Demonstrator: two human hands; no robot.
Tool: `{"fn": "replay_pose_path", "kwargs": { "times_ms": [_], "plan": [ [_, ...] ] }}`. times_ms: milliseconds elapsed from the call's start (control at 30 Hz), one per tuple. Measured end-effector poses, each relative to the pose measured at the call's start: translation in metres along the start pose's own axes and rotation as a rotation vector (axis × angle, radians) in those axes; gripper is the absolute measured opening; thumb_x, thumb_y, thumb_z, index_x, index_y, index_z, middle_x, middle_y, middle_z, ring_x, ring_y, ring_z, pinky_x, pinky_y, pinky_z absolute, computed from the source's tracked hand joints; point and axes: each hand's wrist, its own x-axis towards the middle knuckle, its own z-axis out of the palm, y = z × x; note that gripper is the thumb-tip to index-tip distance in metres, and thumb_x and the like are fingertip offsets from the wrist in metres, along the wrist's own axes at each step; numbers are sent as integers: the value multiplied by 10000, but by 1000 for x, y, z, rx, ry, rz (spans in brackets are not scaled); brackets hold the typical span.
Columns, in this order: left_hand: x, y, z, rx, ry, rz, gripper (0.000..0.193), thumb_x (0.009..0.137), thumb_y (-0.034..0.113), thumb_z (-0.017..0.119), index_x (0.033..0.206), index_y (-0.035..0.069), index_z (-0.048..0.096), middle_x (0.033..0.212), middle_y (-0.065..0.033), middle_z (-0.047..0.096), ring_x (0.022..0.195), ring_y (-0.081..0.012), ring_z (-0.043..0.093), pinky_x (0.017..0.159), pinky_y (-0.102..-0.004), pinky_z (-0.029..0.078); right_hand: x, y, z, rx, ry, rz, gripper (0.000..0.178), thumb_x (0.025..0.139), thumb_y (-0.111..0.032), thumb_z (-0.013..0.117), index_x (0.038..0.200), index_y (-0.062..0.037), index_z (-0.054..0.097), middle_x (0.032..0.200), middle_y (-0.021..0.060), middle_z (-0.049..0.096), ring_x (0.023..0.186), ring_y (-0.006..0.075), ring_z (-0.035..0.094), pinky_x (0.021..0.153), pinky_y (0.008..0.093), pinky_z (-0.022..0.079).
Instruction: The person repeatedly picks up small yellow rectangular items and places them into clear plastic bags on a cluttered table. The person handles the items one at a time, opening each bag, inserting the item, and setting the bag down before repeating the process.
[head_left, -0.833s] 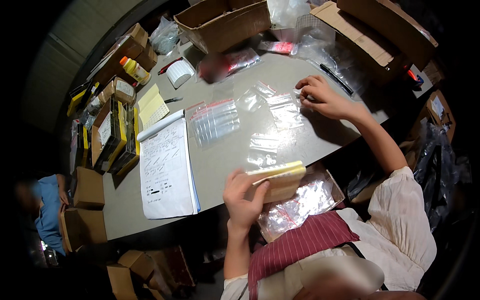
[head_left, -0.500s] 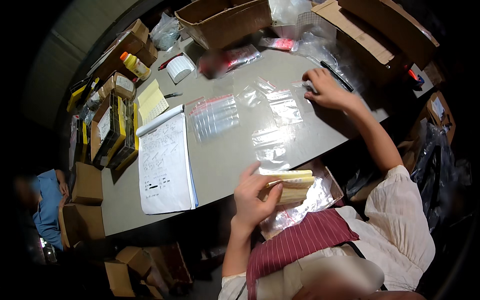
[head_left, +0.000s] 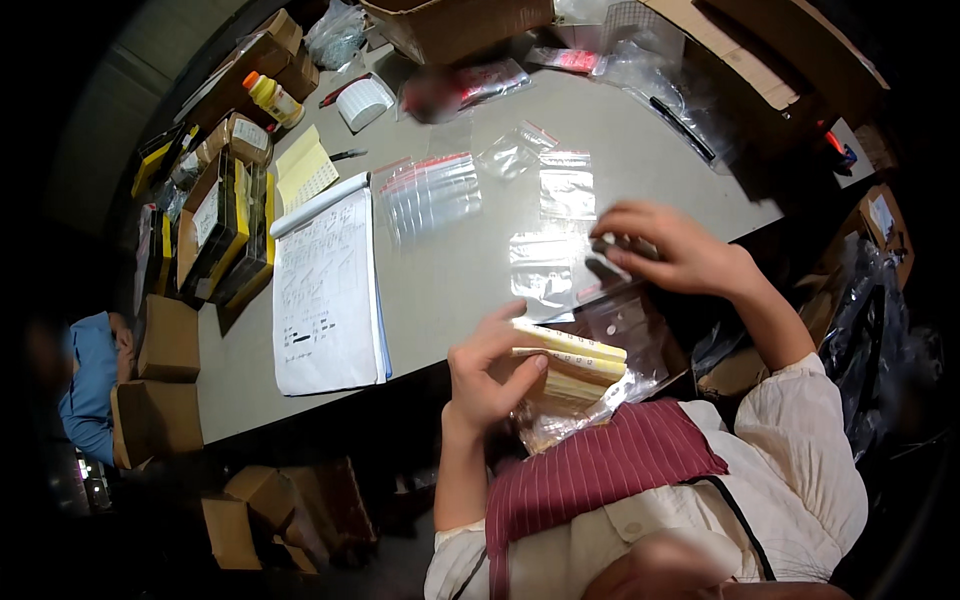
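Note:
My left hand (head_left: 486, 372) grips a folded stack of yellow label sheets (head_left: 575, 362) above my lap, just off the table's front edge. Curled over the table by that edge, my right hand (head_left: 665, 248) has a small greyish thing between thumb and fingers, too blurred to name. A clear zip bag (head_left: 603, 291) with a red strip lies below those fingers, partly hidden. Two flat clear zip bags, a nearer one (head_left: 541, 268) and a farther one (head_left: 567, 187), lie left of my right hand. A fanned row of red-topped zip bags (head_left: 436, 200) is farther left.
A spiral notepad (head_left: 325, 300) with handwriting lies on the left, beside yellow-black boxes (head_left: 225, 240). Behind are a yellow bottle (head_left: 272, 100), a label roll (head_left: 364, 102), cartons (head_left: 455, 28) and a black marker (head_left: 683, 130). A person in blue (head_left: 92, 385) is at far left.
My right hand has come nearer across the table, toward the front edge. A zip bag now lies beneath it there. My left hand still grips the label sheets; the view has shifted slightly.

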Motion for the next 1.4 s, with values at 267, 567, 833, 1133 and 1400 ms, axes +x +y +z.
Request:
{"fn": "replay_pose_path", "kwargs": {
  "times_ms": [267,567,833,1133,1400],
  "plan": [
    [-20,13,-15,-350,299,-200,249,780,33,719,987,-103,742,942,-157,757,966,-233,703,919,-355,531,36,46,34,-285,-8,-251,465,1026,-418,613,1404,-149,644,1574,249,455,1487,510,326,1230,593,274],
    [-27,18,-48,-304,548,-246,226,885,20,739,1081,-91,737,946,-82,738,862,-156,674,806,-272,521,10,12,20,304,-205,-569,242,909,-177,715,1084,-14,755,1252,137,696,1090,336,672,1131,488,421],
    [23,29,-22,218,357,-59,161,899,-7,745,1055,-29,781,970,-162,782,859,-205,751,802,-311,578,52,-48,21,-51,56,-503,394,799,-54,745,1160,-30,590,1089,164,619,1050,376,623,894,443,536],
    [31,10,-26,38,424,-251,135,925,46,756,1023,-46,768,896,-101,766,786,-126,680,707,-283,532,79,-38,40,-320,115,-487,300,751,-77,737,996,-33,569,989,137,604,945,363,634,805,429,559],
    [30,-20,-46,-316,551,-437,186,963,103,748,1039,-67,755,904,-56,749,838,-90,633,740,-264,511,126,-12,23,64,93,-289,164,844,-99,716,982,-17,687,897,159,696,836,307,701,762,423,556]
  ]
}}
